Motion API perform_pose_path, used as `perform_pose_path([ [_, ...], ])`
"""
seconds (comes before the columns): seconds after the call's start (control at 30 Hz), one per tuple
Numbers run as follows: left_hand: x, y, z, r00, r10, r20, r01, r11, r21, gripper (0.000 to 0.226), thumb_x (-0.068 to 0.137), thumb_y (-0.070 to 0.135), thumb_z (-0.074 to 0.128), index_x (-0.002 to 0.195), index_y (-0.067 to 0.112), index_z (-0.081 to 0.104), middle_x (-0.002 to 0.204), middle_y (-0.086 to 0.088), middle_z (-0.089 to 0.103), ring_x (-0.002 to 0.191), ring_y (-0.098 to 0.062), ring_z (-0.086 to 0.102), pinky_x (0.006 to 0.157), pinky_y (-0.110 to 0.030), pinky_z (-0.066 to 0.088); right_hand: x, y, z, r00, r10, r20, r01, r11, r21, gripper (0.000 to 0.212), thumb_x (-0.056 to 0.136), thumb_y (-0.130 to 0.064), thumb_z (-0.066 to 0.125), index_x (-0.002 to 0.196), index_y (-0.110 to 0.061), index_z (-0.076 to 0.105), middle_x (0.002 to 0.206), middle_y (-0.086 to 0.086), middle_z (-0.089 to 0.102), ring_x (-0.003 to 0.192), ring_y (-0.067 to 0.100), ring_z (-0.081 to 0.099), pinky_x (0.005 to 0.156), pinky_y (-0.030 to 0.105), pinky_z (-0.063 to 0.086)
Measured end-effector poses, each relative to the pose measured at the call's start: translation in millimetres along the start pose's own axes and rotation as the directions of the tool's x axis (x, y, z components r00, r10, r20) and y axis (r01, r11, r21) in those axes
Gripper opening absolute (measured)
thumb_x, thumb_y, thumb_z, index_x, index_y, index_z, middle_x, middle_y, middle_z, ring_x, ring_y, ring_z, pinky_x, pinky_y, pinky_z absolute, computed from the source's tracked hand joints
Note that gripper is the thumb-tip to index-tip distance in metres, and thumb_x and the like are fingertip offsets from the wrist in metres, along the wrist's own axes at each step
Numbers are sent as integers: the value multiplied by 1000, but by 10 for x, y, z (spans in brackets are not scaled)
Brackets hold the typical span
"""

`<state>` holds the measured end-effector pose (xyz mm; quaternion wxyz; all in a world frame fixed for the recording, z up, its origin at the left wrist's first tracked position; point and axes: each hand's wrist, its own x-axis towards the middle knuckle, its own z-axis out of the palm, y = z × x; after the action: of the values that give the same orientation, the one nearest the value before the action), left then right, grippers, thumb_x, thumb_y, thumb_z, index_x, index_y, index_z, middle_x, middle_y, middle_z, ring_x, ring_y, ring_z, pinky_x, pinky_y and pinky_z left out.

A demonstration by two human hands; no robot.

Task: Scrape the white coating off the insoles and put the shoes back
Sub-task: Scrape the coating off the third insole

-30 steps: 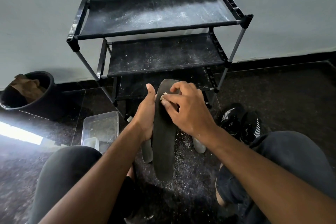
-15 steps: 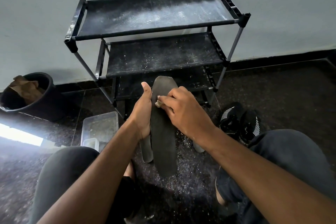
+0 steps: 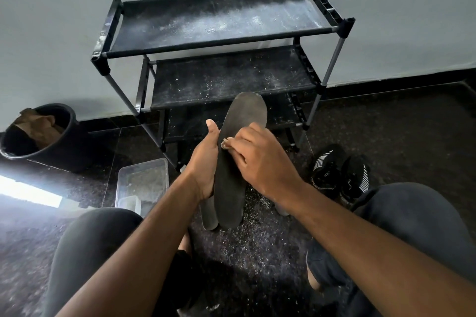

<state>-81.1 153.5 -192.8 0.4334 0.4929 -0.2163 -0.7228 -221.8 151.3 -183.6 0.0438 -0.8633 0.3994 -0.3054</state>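
At the frame's centre our left hand (image 3: 204,165) grips the flat, matte-grey insole (image 3: 235,162), long axis near upright, rounded toe toward the dusty shoe rack (image 3: 221,41), while our right hand (image 3: 260,159) pinches a small pale scraper (image 3: 226,143) against it.

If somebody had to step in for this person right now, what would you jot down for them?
Left hand grips the dark insole by its edge, held up over the floor.
Right hand presses its fingertips on the insole's middle, scraping; something small and pale sits at the fingertips, too small to identify.
A second insole lies on the floor behind it.
Black shoes stand on the floor to the right of the empty shoe rack.
White flakes litter the floor, so scraping is under way.
Left: finish the insoles, return the shoes.
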Motion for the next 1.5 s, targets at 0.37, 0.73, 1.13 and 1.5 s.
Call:
perform_pose_path([
  [0.37,-23,36,-35,998,60,-22,-60,998,7,87,100,73,23,137,6,63,131,-19,70,123,-29,67,110,-47,49,-1,73,0,1000,-18,16,19,998,-56,19,95,-25,62,103,-13,75,92,0,59,89,19,50,71,39,46],
  [0.73,-5,-37,29,998,64,17,-65,998,28,83,101,69,24,131,6,67,115,-17,75,89,-27,75,79,-36,64,61,333,-59,971,184,-151,-193,980,-50,11,91,-15,67,97,-8,72,94,3,60,90,23,52,73,45,49],
  [1.13,6,-9,-10,995,90,-39,-89,996,15,83,101,70,21,132,8,65,129,-17,71,116,-27,71,98,-40,57,17,248,-30,990,89,-106,-101,988,-114,20,98,-26,59,107,-18,74,92,-1,62,90,21,52,74,42,46],
  [1.5,35,8,-31,994,109,-17,-110,986,-124,85,103,68,18,139,3,59,139,-19,65,132,-29,61,117,-46,42,21,233,-77,998,51,-34,-57,976,-210,17,94,-24,63,105,-21,76,89,-1,60,91,21,50,74,34,33],
])
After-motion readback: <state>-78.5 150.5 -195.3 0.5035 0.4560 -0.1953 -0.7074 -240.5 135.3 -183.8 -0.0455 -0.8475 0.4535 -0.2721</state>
